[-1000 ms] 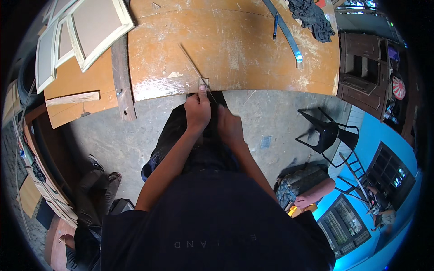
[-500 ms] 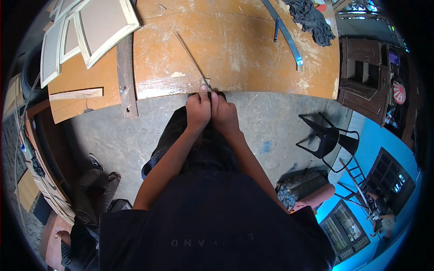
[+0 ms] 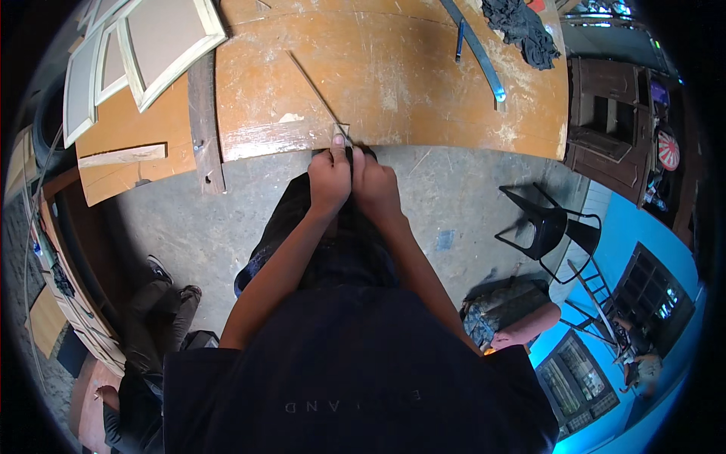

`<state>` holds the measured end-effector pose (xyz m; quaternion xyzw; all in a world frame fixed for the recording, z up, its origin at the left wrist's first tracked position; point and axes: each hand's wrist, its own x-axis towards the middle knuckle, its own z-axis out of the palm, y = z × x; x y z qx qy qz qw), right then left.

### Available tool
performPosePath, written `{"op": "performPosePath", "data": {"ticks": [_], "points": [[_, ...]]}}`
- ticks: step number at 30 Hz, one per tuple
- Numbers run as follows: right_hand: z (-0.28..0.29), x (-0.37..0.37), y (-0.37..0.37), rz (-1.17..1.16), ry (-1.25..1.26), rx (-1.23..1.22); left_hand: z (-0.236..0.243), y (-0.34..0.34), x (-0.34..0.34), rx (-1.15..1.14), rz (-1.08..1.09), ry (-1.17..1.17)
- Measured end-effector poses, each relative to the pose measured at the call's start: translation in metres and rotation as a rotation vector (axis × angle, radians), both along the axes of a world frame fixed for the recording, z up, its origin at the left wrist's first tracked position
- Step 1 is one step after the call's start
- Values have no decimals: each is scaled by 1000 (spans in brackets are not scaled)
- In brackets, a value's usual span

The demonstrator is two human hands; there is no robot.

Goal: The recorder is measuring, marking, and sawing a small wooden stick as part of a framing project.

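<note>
At the near edge of the orange-brown worktable (image 3: 393, 83), both of my hands are close together. My left hand (image 3: 330, 180) is closed, its thumb pressing on a small pale piece of wood (image 3: 342, 130) at the edge. Beside it, my right hand (image 3: 376, 181) is closed around the near end of a long thin rod (image 3: 311, 83). The rod slants away to the left over the tabletop and crosses the small piece. Its near end is hidden by my fingers, so its exact kind does not show.
Pale wooden frames (image 3: 162, 53) lie at the far left, by a dark plank (image 3: 202, 121) and a wood strip (image 3: 125, 156). A metal strip (image 3: 484, 68), a blue pen (image 3: 460, 41) and black cloth (image 3: 522, 30) lie far right. A black chair (image 3: 548, 231) stands right; another person's legs (image 3: 162, 310) show left.
The whole view has shifted slightly, with the table sitting a little higher and further left. My hands keep the same grip on the rod and the small piece.
</note>
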<state>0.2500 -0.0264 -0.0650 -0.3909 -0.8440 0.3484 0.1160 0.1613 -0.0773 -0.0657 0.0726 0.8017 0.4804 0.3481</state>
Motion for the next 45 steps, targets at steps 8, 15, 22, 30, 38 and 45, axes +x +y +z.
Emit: {"op": "performPosePath", "data": {"ticks": [8, 15, 22, 30, 38, 45], "points": [[29, 85, -44, -56, -189, -170, -14, -10, -2, 80, 77, -166], [25, 84, -29, -151, -205, -271, -17, -9, 0, 107, 75, -226], [62, 85, -17, -236, -132, -507, 16, -5, -17, 68, 118, -554], [51, 55, -21, -124, -3, -396, 11, -24, -22, 227, 8, -660], [22, 17, -24, -110, 118, -208, 11, -19, -13, 212, 30, -529], [15, 11, -25, -77, 148, -99, -6, -24, -14, 139, -61, -462]]}}
